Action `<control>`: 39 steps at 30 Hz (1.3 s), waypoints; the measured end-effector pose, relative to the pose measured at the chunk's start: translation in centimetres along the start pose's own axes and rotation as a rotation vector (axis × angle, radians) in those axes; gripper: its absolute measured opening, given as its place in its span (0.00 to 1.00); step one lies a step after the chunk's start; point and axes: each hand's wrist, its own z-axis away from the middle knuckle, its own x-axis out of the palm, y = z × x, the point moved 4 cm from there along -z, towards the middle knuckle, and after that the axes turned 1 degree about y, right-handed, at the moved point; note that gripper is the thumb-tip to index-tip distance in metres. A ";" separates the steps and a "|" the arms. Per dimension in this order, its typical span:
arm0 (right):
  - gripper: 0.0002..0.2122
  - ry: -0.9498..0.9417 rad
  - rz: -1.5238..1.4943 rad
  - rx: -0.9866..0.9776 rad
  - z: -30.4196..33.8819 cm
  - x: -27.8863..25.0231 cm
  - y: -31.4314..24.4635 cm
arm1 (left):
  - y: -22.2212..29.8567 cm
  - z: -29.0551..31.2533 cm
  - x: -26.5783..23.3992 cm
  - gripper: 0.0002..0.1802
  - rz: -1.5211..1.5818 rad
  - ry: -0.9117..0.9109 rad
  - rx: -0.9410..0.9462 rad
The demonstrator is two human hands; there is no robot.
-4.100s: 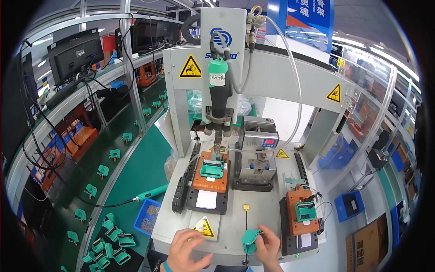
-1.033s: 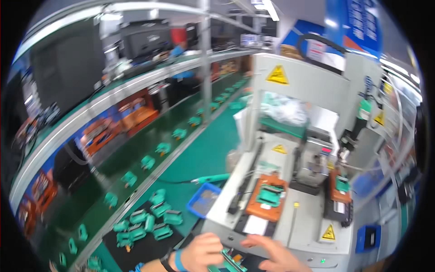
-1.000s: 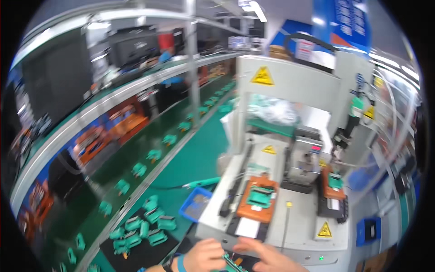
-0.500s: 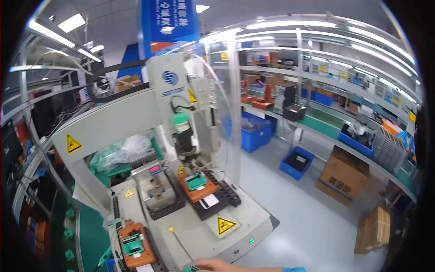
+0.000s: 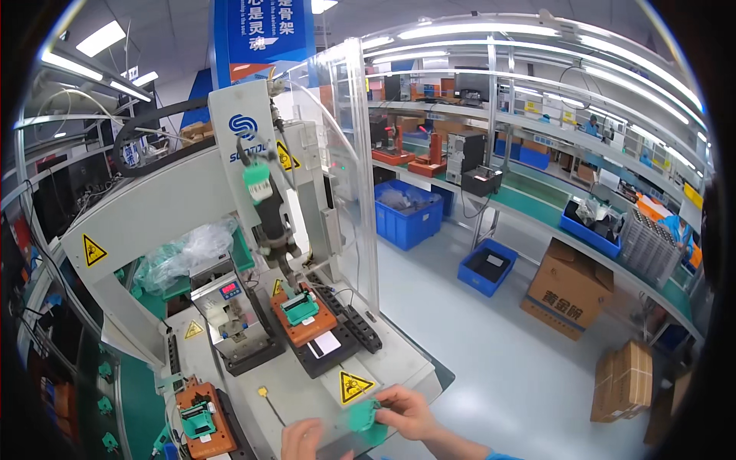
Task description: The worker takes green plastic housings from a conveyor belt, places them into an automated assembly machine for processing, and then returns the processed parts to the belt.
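Observation:
My right hand (image 5: 408, 412) comes in from the lower right, thumb and fingers pinching a green plastic part (image 5: 363, 418), slightly blurred, above the front edge of the bench machine. Left of it, my left hand (image 5: 303, 440) shows at the lower edge, fingers apart and slightly bent, with nothing seen in them. Its wrist is out of view. Beyond the hands, an orange fixture (image 5: 310, 326) carries a green part (image 5: 299, 308) beneath the machine's green-topped tool head (image 5: 261, 192). A second orange fixture (image 5: 218, 435) at the lower left holds a similar green part (image 5: 197, 420).
Between the fixtures stands a metal box with a red display (image 5: 229, 290). A clear panel (image 5: 360, 192) borders the machine's right side. On the floor are blue bins (image 5: 487, 268) and cardboard boxes (image 5: 566, 295). Shelving runs along the right.
My right hand has risen from the lower edge with the green part, and my left hand has come into view. The machine's tool head now leans. The whole view has shifted somewhat.

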 end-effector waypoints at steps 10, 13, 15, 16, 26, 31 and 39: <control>0.11 0.163 0.140 -0.154 0.2 -5.3 -2.3 | -2.1 -3.2 3.2 0.33 -0.008 -0.025 -0.210; 0.10 0.176 0.140 -0.155 0.4 -5.7 -2.2 | -1.7 -4.8 4.0 0.34 -0.028 -0.006 -0.213; 0.10 0.185 0.152 -0.152 0.5 -5.8 -2.2 | -4.2 -5.7 5.0 0.27 -0.128 0.100 -0.148; 0.10 0.197 0.151 -0.169 0.6 -6.0 -2.3 | -4.7 -6.3 5.2 0.22 -0.117 0.136 -0.150; 0.12 0.149 0.221 -0.548 -2.9 -2.6 -8.1 | -6.8 -11.5 4.9 0.16 -0.155 -0.164 -0.337; 0.12 0.015 0.313 -0.547 -10.3 2.0 -10.9 | -4.7 -8.7 2.6 0.14 -0.041 -0.095 -0.126; 0.10 -0.545 1.305 -0.384 -16.6 4.5 -5.7 | -2.6 6.3 -13.2 0.07 0.257 -0.121 -0.730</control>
